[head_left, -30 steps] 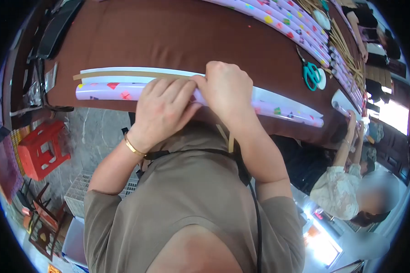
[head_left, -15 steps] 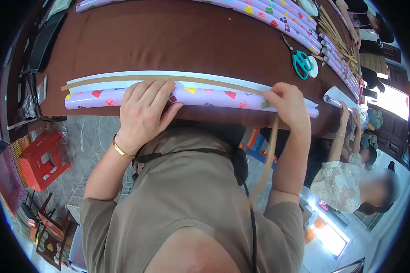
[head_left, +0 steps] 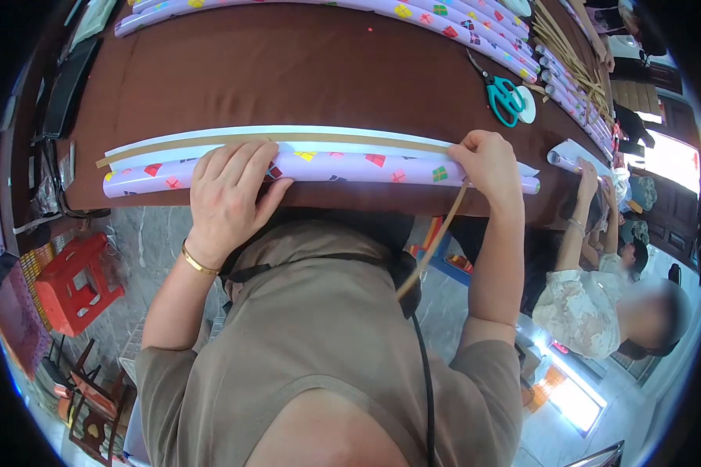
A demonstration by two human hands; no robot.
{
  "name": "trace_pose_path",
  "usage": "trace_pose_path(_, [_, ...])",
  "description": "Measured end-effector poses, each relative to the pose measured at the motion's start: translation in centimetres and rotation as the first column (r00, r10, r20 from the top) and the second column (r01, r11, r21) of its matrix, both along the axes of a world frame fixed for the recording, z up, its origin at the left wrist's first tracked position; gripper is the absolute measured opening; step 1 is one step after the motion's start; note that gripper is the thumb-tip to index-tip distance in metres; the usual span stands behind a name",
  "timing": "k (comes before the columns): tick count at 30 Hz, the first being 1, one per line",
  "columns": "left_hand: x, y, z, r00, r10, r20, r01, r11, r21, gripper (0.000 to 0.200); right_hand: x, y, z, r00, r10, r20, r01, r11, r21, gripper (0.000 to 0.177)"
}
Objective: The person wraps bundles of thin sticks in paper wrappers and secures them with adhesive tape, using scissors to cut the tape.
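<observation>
A lilac roll of gift wrapping paper lies along the near table edge, its white loose flap standing behind it. Along that flap runs a strip of brown tape. My left hand lies over the roll left of its middle, fingers together across the top and thumb on the near side, holding it down. Toward the right end, my right hand pinches the brown tape at the flap. From there a loose tail of tape hangs down past the table edge toward my lap.
More lilac rolls lie at the back, with brown strips at the far right. Teal scissors rest beside a white tape roll. A co-worker handles another roll. A red stool stands left below.
The view has shifted slightly. The hanging tape tail has drawn in closer and shorter under my right hand, whose pinch sits at the flap. My left hand stays on the roll.
</observation>
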State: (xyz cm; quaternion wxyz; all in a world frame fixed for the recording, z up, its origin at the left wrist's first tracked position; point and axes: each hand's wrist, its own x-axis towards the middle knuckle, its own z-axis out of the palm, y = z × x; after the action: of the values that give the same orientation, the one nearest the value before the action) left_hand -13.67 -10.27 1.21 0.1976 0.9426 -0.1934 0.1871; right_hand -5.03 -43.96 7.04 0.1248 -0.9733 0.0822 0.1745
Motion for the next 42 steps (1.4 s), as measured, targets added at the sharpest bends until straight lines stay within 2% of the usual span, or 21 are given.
trace_pose_path(2, [0.0,0.0,0.1,1.000,0.004,-0.006,-0.004,1.000,0.002,0.040,0.1,0.0,-0.3,1.000,-0.007,-0.002,0.007,1.000,-0.013,0.028])
trace_pose_path(4, [0.0,0.0,0.2,1.000,0.002,-0.006,-0.002,1.000,0.007,0.041,0.1,0.1,-0.4,0.998,0.065,0.025,-0.063,0.996,-0.058,0.026])
trace_pose_path(14, [0.3,0.7,0.7,0.999,-0.045,-0.031,0.045,0.999,0.009,0.041,0.2,0.6,-0.8,1.000,-0.005,0.025,0.007,0.998,-0.063,0.025])
trace_pose_path(20, [-0.1,3.1,2.1,0.994,-0.007,-0.107,0.013,0.998,0.063,0.040,-1.4,3.2,-1.4,0.996,0.071,0.050,-0.068,0.996,-0.051,0.027])
trace_pose_path(22, [0.0,2.0,2.4,0.992,-0.029,-0.127,0.038,0.997,0.065,0.043,-1.7,3.6,-1.9,0.993,0.075,0.095,-0.068,0.995,-0.079,0.028])
trace_pose_path(25, [0.9,-2.0,2.6,0.957,-0.234,-0.172,0.228,0.972,-0.057,0.049,-1.9,3.7,-1.6,0.997,0.035,0.076,-0.031,0.998,-0.054,0.028])
trace_pose_path(28, [2.1,-7.6,2.6,0.903,-0.394,-0.168,0.383,0.919,-0.095,0.050,-1.8,3.6,-1.6,0.999,0.014,0.051,-0.011,0.999,-0.047,0.028])
trace_pose_path(32, [2.9,-11.4,1.9,0.877,-0.452,-0.164,0.441,0.892,-0.099,0.050,-2.0,3.3,-1.2,0.998,0.031,0.054,-0.029,0.999,-0.037,0.026])
trace_pose_path(34, [3.0,-11.6,1.7,0.873,-0.443,-0.201,0.429,0.896,-0.114,0.052,-2.1,2.7,-1.1,0.997,0.051,0.057,-0.052,0.998,0.021,0.025])
trace_pose_path(37, [2.9,-11.6,1.4,0.892,-0.426,-0.151,0.418,0.905,-0.085,0.051,-2.3,-0.3,-1.5,0.994,0.068,0.085,-0.077,0.992,0.102,0.026])
trace_pose_path(40, [2.9,-11.6,1.6,0.888,-0.426,-0.173,0.413,0.905,-0.106,0.052,-2.9,-4.1,0.0,0.992,0.055,0.110,-0.071,0.987,0.144,0.024])
trace_pose_path(42, [3.0,-11.6,1.6,0.890,-0.424,-0.168,0.412,0.905,-0.104,0.052,-3.4,-7.2,0.3,0.994,-0.049,0.094,0.036,0.990,0.137,0.023])
